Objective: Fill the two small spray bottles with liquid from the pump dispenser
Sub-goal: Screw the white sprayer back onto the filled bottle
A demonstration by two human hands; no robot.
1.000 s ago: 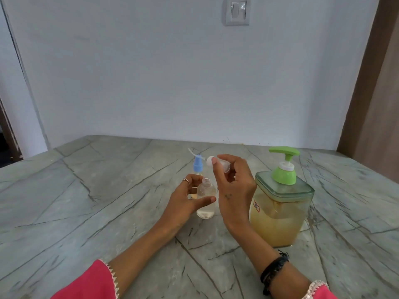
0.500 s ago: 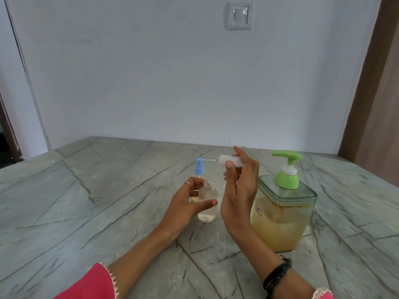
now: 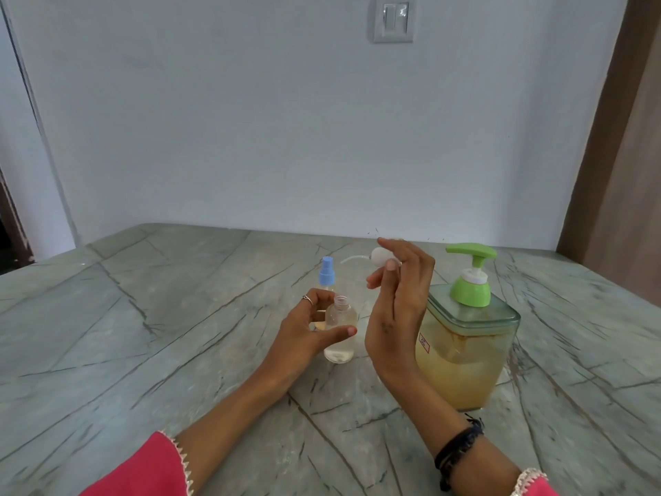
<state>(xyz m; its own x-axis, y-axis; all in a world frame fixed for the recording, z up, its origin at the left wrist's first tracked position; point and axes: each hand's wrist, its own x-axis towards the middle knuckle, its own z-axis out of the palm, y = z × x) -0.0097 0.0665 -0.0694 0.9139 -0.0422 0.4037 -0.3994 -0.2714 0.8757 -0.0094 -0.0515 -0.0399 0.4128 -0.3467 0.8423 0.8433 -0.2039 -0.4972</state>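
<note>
A small clear spray bottle [image 3: 339, 329] stands uncapped on the marble table [image 3: 143, 334], with pale liquid in its lower part. My left hand [image 3: 307, 334] grips it from the left, thumb across its front. My right hand [image 3: 397, 306] is raised just to its right and pinches the bottle's white spray cap [image 3: 381, 258], whose thin dip tube points left. Behind, a second small bottle with a blue spray cap [image 3: 327, 274] stands upright, its body mostly hidden by my left hand. The pump dispenser [image 3: 465, 352], a clear square jar of yellowish liquid with a green pump head, stands at the right.
A white wall with a light switch [image 3: 393, 19] closes the far side of the table. A brown door frame [image 3: 615, 137] stands at the right. My right wrist wears a black band.
My right hand has lifted the white cap higher and turned upright, palm facing left; the dip tube now lies level above the open neck. The left hand keeps its hold on the bottle.
</note>
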